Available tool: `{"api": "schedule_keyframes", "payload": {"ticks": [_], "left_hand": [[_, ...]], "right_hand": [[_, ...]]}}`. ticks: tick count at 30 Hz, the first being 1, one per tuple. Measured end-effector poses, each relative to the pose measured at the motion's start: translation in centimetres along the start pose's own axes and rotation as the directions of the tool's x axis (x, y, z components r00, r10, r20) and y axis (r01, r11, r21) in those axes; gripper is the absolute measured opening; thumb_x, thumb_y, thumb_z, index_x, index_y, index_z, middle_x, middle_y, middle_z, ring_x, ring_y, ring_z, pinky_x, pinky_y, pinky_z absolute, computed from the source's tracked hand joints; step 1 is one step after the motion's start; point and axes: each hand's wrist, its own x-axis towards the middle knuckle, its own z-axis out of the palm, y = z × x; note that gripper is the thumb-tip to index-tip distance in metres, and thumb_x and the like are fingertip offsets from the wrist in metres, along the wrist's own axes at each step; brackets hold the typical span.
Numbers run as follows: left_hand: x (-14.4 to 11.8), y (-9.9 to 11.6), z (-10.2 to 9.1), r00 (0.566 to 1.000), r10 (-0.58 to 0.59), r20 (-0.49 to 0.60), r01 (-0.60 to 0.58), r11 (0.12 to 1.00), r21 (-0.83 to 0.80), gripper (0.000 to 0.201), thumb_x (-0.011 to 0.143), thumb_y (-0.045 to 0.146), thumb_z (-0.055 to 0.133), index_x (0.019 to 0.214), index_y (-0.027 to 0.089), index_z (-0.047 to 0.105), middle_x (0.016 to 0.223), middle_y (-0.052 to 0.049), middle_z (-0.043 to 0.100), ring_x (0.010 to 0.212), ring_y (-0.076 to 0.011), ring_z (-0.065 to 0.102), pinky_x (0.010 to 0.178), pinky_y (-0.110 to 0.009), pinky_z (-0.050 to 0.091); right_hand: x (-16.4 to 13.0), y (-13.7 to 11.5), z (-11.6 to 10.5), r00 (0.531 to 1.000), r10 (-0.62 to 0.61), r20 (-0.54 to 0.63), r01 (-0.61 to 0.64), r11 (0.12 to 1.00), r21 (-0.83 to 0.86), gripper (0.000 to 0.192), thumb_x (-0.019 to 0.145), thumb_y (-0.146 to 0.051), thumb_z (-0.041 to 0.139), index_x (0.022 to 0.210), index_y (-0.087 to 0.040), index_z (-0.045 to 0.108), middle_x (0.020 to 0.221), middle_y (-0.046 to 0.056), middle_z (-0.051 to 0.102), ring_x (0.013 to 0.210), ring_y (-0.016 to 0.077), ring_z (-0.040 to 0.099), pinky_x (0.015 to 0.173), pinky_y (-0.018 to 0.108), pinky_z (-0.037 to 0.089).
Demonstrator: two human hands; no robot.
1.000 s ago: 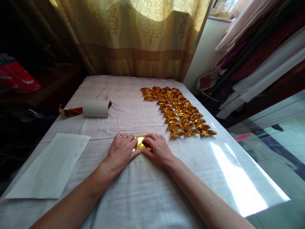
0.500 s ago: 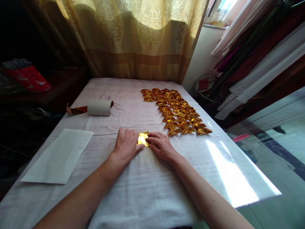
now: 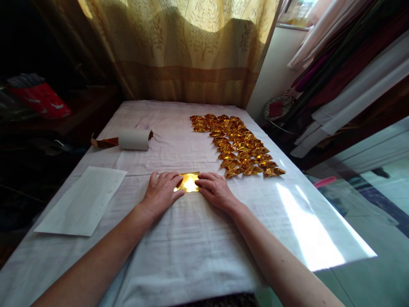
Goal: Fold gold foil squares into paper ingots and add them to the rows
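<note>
A small rectangle of gold foil paper lies on the cloth-covered table, shining in the light. My left hand grips its left edge, with the thumb at the near side and the fingers over the far side. At the right edge my right hand holds the paper in the same manner. The fingertips cover both ends of the foil. Just beyond my right hand, several folded gold foil ingots stand in rows.
On the left lie a white sheet of paper and a grey-white roll with a brown-gold strip sticking out. A white cloth covers the table. A curtain hangs behind it, and clothes hang at the right.
My left hand has slid leftward, so more of the gold foil paper shows between my hands. The right hand stays at its edge. The view has shifted slightly.
</note>
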Motion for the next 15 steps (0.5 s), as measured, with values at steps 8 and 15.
{"api": "schedule_keyframes", "payload": {"ticks": [8,15], "left_hand": [[-0.2,-4.0,0.2,0.972,0.06,0.226,-0.029,0.99,-0.138,0.047,0.092,0.035,0.049,0.14,0.035,0.05,0.148,-0.003,0.052,0.138,-0.0283,0.041,0.109,-0.054,0.026],[-0.1,-4.2,0.1,0.967,0.058,0.247,-0.014,0.984,-0.175,0.055,0.088,0.034,0.048,0.142,0.032,0.048,0.148,-0.004,0.052,0.139,-0.0286,0.039,0.112,-0.055,0.025]], "right_hand": [[0.0,0.2,0.0,1.0,-0.02,-0.004,0.021,1.0,0.015,0.022,0.091,-0.022,0.064,0.111,-0.026,0.072,0.123,0.006,0.068,0.114,0.0225,0.058,0.092,0.04,0.041],[-0.2,-0.6,0.0,0.999,-0.006,-0.038,0.005,0.999,-0.042,0.02,0.092,-0.023,0.061,0.108,-0.025,0.072,0.122,0.007,0.069,0.114,0.0239,0.06,0.094,0.041,0.042]]}}
